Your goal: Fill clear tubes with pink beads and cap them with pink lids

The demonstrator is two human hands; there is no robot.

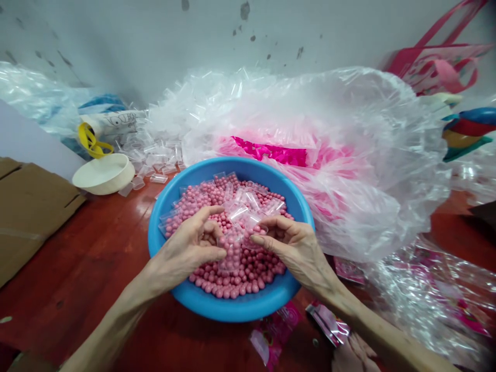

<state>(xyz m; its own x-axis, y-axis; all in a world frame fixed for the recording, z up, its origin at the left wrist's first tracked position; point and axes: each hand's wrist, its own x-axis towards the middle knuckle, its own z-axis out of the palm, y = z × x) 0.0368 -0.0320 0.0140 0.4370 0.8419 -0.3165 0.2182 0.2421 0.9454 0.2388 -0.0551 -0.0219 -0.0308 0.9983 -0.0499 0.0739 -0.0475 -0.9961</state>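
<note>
The red table (96,268) holds everything. On its far right side sits a big clear sack (349,155), all puffed up, with pink things showing through it. A flat brown cardboard box (31,206) lies at the left edge. In the middle, close to the near edge, stands a round blue basin (232,310). It is full of small pink balls (240,276).

Behind the basin, along the far edge, there is a heap of tiny clear bags (163,150). A white bowl (103,173) stands to the far left of the basin, just beside that heap. A few pink packets (271,330) lie at the near edge, in front of the basin.

Both hands are over the basin. The left hand (189,245) pinches a little bag (231,253) between thumb and fingers, closed tight on it. The right hand (290,243) pinches the same little bag near its top, fingers together on the plastic. The little bag hangs right above the balls in the middle of the basin, and it looks partly full of pink balls.

Some empty bags (248,201) lie on top of the balls at the far side of the basin. I think the work is far from done: the basin is nearly full of loose balls, and lots of tiny bags wait empty. I cannot see any pile of filled bags.
</note>
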